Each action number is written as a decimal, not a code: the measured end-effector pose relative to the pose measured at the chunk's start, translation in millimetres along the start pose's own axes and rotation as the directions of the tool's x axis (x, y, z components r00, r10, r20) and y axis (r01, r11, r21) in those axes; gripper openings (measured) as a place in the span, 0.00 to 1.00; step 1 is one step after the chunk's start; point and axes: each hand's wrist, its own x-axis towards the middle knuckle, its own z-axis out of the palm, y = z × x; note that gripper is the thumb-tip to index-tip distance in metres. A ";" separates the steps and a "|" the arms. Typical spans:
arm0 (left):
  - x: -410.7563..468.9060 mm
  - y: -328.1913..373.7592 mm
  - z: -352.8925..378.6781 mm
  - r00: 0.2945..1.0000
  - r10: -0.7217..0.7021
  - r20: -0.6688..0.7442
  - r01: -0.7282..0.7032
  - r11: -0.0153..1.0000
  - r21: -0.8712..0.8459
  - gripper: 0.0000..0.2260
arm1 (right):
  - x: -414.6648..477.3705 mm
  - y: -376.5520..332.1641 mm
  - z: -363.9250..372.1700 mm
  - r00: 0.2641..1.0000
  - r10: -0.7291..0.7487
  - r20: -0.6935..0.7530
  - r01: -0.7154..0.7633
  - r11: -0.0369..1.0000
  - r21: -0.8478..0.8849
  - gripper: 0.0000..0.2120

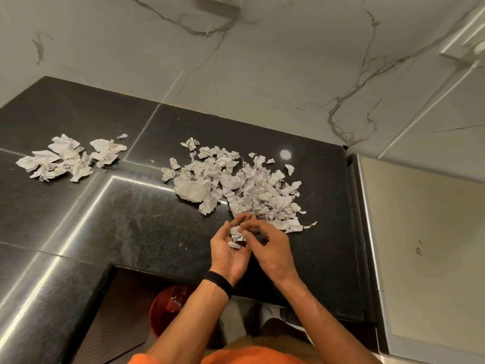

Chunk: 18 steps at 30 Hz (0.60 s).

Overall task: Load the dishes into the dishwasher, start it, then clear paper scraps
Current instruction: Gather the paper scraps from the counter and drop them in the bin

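A large heap of torn and crumpled white paper scraps [236,182] lies on the black granite counter [131,227], just beyond my hands. A smaller heap of scraps [65,160] lies at the far left of the counter. My left hand [228,254], palm up with a black wristband, cups a few paper scraps [235,236] in its curled fingers. My right hand [270,249] is right beside it, its fingertips pinching at the scraps over the left palm, at the near edge of the large heap.
A red bin [168,310] with some scraps in it stands on the floor below the counter's cut-out. A steel appliance top [425,245] adjoins the counter on the right. A marble-patterned wall [262,61] rises behind, with a socket [469,52] at upper right.
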 end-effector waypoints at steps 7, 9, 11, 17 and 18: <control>1.2 -13.2 15.1 0.996 -0.082 0.025 0.083 0.996 -0.035 0.19 | 1.8 13.0 -47.5 0.978 0.039 -0.206 -0.031 0.999 0.040 0.09; 0.9 -17.8 17.9 0.995 -0.099 0.018 0.100 0.995 -0.025 0.19 | 7.2 28.3 -72.7 0.954 0.065 -0.291 -0.080 0.996 -0.041 0.09; 0.7 -22.9 21.4 0.994 -0.110 0.010 0.110 0.994 -0.018 0.19 | 15.4 47.8 -98.5 0.931 0.110 -0.347 -0.167 0.976 -0.141 0.09; 5.4 -37.4 35.3 0.996 -0.094 -0.001 0.094 0.996 -0.009 0.19 | 38.6 97.5 -143.1 0.976 0.137 -0.170 -0.206 0.840 -0.502 0.17; 5.6 -40.8 37.2 0.996 -0.088 -0.005 0.088 0.996 -0.002 0.19 | 40.5 101.2 -145.0 0.985 0.106 -0.136 -0.164 0.822 -0.546 0.17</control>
